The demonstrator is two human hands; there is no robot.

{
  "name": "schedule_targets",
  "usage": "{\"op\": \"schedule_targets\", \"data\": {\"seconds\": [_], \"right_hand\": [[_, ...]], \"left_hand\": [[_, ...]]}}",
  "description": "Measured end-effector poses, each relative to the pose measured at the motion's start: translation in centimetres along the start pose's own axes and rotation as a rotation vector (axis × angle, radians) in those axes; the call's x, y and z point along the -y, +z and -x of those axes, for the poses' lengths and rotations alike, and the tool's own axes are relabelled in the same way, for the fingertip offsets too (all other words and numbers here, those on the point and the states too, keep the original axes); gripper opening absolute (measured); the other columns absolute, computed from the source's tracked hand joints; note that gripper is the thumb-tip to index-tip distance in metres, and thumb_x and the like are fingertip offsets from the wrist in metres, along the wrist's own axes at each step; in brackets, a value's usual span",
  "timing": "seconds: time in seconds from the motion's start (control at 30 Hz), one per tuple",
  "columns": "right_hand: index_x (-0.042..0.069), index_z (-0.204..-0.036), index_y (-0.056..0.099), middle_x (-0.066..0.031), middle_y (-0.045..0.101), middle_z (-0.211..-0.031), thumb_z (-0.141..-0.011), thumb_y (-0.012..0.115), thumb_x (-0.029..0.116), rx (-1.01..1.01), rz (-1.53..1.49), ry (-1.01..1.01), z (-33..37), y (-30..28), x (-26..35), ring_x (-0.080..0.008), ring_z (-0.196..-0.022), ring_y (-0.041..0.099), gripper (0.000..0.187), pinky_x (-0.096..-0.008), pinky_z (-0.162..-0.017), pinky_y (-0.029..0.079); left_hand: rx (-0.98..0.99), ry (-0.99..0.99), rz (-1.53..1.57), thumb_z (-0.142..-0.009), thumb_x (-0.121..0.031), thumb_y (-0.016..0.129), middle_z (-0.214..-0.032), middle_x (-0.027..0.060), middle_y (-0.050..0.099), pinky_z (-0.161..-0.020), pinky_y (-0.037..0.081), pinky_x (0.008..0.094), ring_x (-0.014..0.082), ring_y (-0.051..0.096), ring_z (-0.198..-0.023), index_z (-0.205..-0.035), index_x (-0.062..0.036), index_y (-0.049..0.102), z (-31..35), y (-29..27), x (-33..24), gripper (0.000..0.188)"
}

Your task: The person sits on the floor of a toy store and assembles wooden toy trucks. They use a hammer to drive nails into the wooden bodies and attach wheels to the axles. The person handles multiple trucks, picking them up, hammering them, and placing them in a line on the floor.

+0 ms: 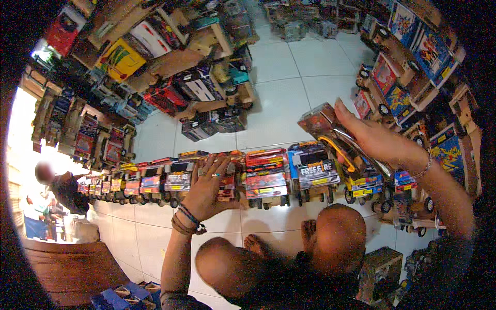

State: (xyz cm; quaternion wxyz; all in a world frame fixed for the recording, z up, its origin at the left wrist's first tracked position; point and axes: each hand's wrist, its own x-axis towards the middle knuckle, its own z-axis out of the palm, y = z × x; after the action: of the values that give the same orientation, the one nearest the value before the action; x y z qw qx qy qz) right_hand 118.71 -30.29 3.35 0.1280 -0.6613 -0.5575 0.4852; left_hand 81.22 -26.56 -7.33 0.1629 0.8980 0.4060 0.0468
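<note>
A long row of wooden toy trucks with printed bodies and black wheels stands across the tile floor in front of me. My left hand (211, 183) lies with fingers stretched over the top of one truck in the row, its thumb pointing right; the hand hides most of that truck. To its right are a red-and-orange toy truck (266, 175) and a blue-and-black one (312, 168). My right hand (364, 129) grips a dark brown toy truck (318, 120) with yellow trim, tilted above the row's right part. Its lower end overlaps a blue-and-yellow truck (364, 185).
More toy trucks crowd both sides, including a yellow-fronted one (123, 59) at upper left and a blue-panelled one (431, 49) at upper right. A wooden box (381, 274) sits beside my right knee. At far left, a person (70, 191) is near the bright opening.
</note>
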Motion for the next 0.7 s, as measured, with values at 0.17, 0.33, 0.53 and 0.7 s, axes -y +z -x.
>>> {"op": "schedule_targets", "data": {"seconds": [0.17,0.33,0.53,0.7], "right_hand": [[0.002,-0.137,0.054,-0.0170,0.060,-0.129,-0.102,0.039,0.057,0.022,-0.109,0.021,0.5,0.6,0.7,-0.0242,-0.118,0.057,0.068,-0.0329,-0.103,0.042],[0.004,-0.129,0.060,-0.0068,0.067,-0.110,-0.095,0.058,0.056,-0.315,-0.013,-0.064,1.7,2.2,-0.9,-0.0177,-0.105,0.059,0.063,-0.0326,-0.102,0.041],[0.005,-0.126,0.061,-0.0045,0.069,-0.105,-0.097,0.058,0.049,-0.358,-0.103,0.081,5.3,4.8,-2.3,-0.0148,-0.102,0.061,0.053,-0.0320,-0.095,0.046],[0.007,-0.130,0.057,-0.0053,0.066,-0.108,-0.096,0.059,0.052,-0.306,-0.196,0.307,12.5,10.2,-4.7,-0.0160,-0.101,0.059,0.056,-0.0349,-0.094,0.047]], "left_hand": [[0.003,-0.081,-0.083,-0.058,-0.063,0.083,-0.158,0.0171,0.032,-0.117,0.016,0.0621,0.0361,0.022,-0.149,-0.156,-0.0136,0.025,1.8,-0.1,2.3,0.124],[-0.092,0.011,-0.128,-0.069,-0.065,0.076,-0.154,0.0164,0.038,-0.116,0.015,0.0629,0.0341,0.025,-0.148,-0.149,-0.0105,0.040,3.4,1.6,3.6,0.103],[-0.084,0.231,-0.028,-0.073,-0.060,0.075,-0.147,0.0149,0.046,-0.116,0.016,0.0632,0.0351,0.032,-0.145,-0.141,-0.0112,0.051,3.4,2.5,5.2,0.087],[-0.120,0.441,0.111,-0.079,-0.039,0.077,-0.143,0.0110,0.051,-0.117,0.017,0.0622,0.0335,0.036,-0.143,-0.130,-0.0125,0.062,2.9,3.3,6.3,0.059]]}}
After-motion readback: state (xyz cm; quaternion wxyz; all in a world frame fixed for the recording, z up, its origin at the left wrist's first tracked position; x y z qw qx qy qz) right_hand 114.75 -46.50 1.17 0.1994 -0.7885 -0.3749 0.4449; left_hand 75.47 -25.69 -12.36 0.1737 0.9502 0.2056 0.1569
